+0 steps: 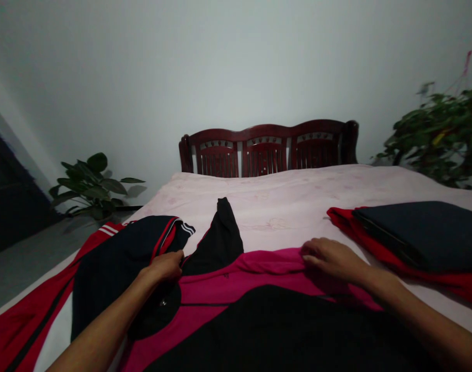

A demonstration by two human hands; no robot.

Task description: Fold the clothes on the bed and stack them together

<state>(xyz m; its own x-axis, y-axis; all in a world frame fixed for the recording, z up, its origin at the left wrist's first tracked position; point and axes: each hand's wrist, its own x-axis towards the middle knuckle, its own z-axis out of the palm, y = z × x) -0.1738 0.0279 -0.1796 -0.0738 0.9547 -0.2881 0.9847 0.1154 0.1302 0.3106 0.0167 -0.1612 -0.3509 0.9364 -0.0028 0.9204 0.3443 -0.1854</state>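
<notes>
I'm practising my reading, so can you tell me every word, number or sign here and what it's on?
None can be read.
Pink garment: a small dark mark, too small to read.
Dark patch below the left hand: a tiny pale mark, too blurred to tell if it's writing.

The left hand (pixel 165 267) shows its back, fingers (pixel 177 257) curled, their tips hidden; its wrist (pixel 146 279) and bare forearm (pixel 108 320) lie behind those fingers, slanting outward. Well apart from them, the right hand (pixel 333 257) arches over its own bent fingers, bare forearm (pixel 418 310) running back and rightward.
</notes>
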